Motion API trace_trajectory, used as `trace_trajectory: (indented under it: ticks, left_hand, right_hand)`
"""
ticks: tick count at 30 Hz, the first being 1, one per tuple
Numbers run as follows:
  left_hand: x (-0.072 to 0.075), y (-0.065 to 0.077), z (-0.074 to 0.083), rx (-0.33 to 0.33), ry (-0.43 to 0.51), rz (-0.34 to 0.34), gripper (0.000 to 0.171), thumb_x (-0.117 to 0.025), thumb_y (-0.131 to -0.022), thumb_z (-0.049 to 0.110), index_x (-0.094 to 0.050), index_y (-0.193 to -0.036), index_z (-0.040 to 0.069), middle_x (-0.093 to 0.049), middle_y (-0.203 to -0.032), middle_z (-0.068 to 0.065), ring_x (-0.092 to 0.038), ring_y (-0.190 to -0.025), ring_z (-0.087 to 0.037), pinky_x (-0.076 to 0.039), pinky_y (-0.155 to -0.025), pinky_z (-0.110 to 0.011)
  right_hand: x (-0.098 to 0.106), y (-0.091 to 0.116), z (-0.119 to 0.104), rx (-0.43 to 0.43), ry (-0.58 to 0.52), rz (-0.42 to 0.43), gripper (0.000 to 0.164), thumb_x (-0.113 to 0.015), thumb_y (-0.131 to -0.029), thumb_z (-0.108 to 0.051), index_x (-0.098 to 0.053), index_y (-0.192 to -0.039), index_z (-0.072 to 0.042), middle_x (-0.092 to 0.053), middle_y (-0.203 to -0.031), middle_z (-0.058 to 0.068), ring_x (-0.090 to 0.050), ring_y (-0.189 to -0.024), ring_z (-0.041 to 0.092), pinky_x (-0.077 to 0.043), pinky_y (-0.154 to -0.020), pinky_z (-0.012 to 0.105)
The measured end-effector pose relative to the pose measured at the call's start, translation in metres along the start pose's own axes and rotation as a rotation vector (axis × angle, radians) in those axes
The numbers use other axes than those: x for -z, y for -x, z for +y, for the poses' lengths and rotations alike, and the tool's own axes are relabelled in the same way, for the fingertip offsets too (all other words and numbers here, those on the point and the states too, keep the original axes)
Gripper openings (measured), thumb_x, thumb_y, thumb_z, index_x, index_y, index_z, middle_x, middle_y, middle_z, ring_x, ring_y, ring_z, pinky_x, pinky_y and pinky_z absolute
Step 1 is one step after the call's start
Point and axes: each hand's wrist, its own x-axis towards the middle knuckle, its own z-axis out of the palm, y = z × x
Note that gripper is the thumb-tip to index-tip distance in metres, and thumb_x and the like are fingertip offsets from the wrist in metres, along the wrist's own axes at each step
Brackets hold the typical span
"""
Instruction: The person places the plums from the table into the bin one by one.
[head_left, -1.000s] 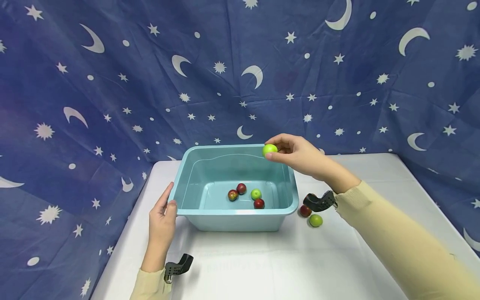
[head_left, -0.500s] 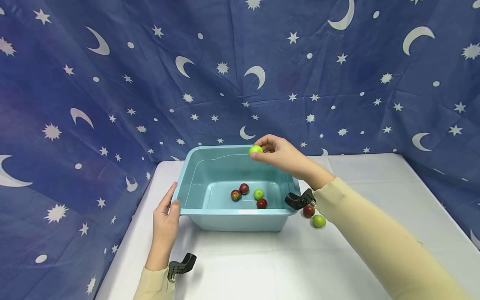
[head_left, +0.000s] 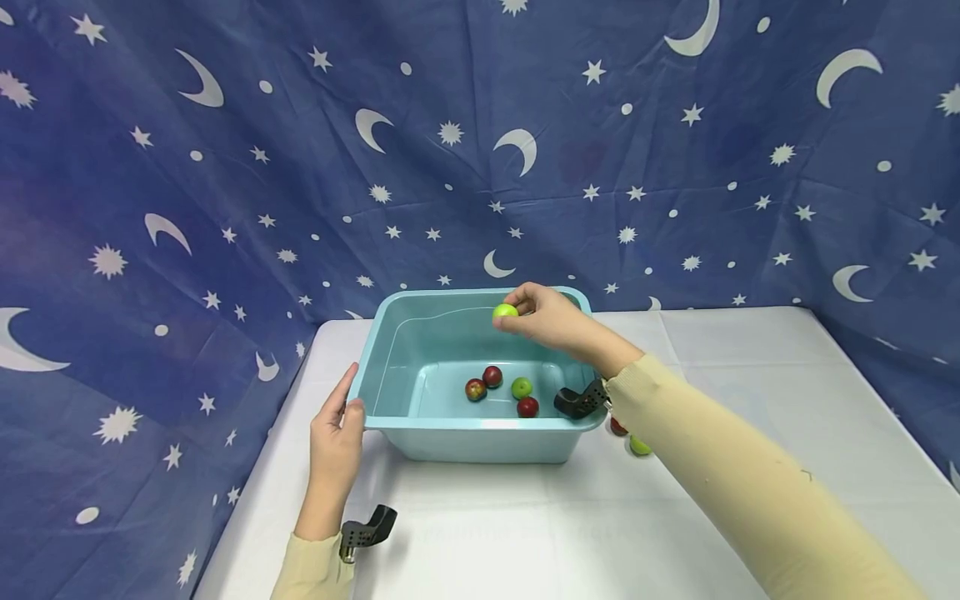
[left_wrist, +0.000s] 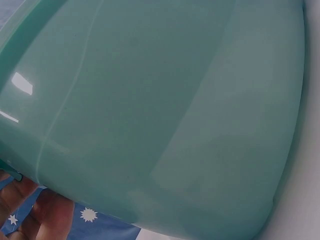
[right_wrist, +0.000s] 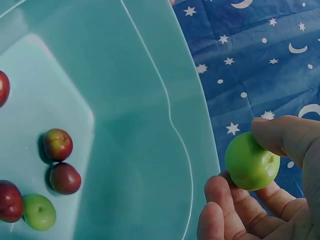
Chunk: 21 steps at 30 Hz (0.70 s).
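Note:
My right hand (head_left: 551, 319) pinches a small green apple (right_wrist: 251, 161) between thumb and fingertips, over the back right part of a light blue plastic basin (head_left: 480, 423). In the right wrist view the apple overlaps the basin's outer edge. My left hand (head_left: 336, 442) grips the basin's left rim at the front corner, thumb and fingers on either side; part of that grip shows in the left wrist view, with fingers (left_wrist: 52, 215) at the rim. On the basin floor lie a green apple (head_left: 521, 387) and three red apples (head_left: 528, 407), close together.
To the right of the basin, a red apple (head_left: 618, 426) and a green apple (head_left: 640, 446) sit on the white tablecloth (head_left: 480, 533), partly hidden by my right sleeve. A blue star-and-moon curtain (head_left: 420, 208) hangs behind and along the left.
My right hand has moved left with the green apple, from the basin's back right corner to over its inside, and has dropped slightly. My left hand keeps its grip on the rim.

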Motion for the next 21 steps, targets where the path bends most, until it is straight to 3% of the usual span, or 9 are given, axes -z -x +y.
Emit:
trace_trajectory:
  ticks: [11, 16, 21]
  left_hand:
    - [-0.0006, 0.0000, 0.0021, -0.013, -0.010, -0.002, 0.048, -0.043, -0.093, -0.002, -0.049, -0.140, 0.002, -0.049, -0.141, -0.016, -0.048, -0.126, -0.027, -0.041, -0.093, -0.014]
    - [-0.0008, 0.0002, 0.0026, -0.014, -0.013, 0.003, 0.048, -0.042, -0.093, -0.002, -0.049, -0.140, 0.001, -0.049, -0.140, -0.018, -0.049, -0.125, -0.028, -0.041, -0.092, -0.014]
    - [-0.0010, 0.0005, 0.0024, -0.004, -0.018, 0.008, 0.048, -0.043, -0.093, -0.002, -0.050, -0.140, 0.003, -0.050, -0.139, -0.017, -0.049, -0.124, -0.026, -0.042, -0.092, -0.014]
  right_hand:
    - [-0.0024, 0.0005, 0.0006, -0.030, 0.006, -0.045, 0.039, -0.069, -0.090, -0.031, -0.054, -0.119, -0.010, -0.065, -0.107, 0.008, -0.061, -0.097, 0.023, -0.049, -0.085, 0.040]
    - [-0.0049, 0.0006, -0.0006, -0.014, 0.020, -0.057, 0.042, -0.067, -0.091, -0.031, -0.056, -0.125, -0.011, -0.064, -0.108, 0.007, -0.061, -0.098, 0.023, -0.050, -0.086, 0.041]
    - [-0.0066, -0.0002, 0.0010, 0.005, 0.056, -0.064, 0.038, -0.069, -0.089, -0.031, -0.060, -0.122, -0.012, -0.063, -0.105, 0.006, -0.059, -0.095, 0.022, -0.050, -0.083, 0.038]
